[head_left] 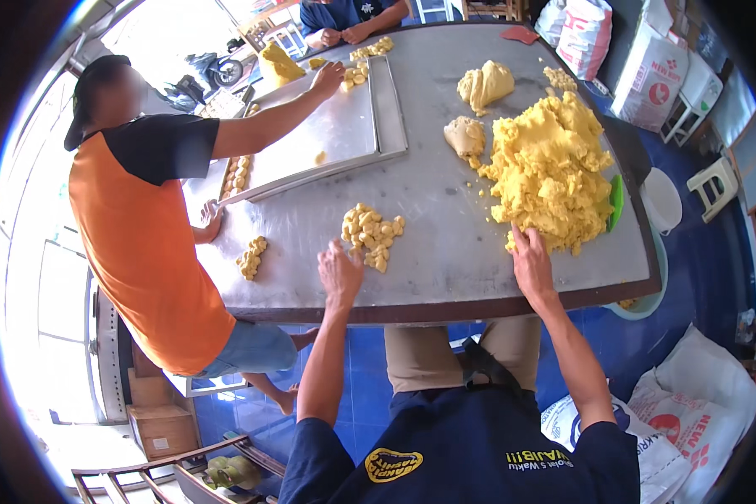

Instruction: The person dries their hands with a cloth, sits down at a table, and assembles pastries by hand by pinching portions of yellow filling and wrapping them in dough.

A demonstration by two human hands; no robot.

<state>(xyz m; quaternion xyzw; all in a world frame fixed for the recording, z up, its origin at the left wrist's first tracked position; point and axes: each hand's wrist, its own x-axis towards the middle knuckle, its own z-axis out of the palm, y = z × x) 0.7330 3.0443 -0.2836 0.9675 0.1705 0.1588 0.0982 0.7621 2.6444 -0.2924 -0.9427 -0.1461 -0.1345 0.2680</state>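
On the metal-topped table, my left hand (341,273) is at the near edge of a heap of small pale dough pieces (368,228). Its fingers are loosely bent and apart, and no piece shows in its grasp. My right hand (532,265) reaches to the near side of a large mound of crumbly yellow paste (550,164). The fingertips touch the paste with the fingers apart. Behind the mound lie a big lump of dough (485,84) and a smaller lump (464,137). A green scraper-like piece (616,203) is stuck against the mound's right side.
At the left, a person in an orange shirt (147,252) reaches over a large metal tray (319,126). Another small dough heap (251,258) lies nearby. A second person's hands (344,35) work at the far edge. Sacks (697,420), a stool (714,189) and a basin (647,294) stand at the right.
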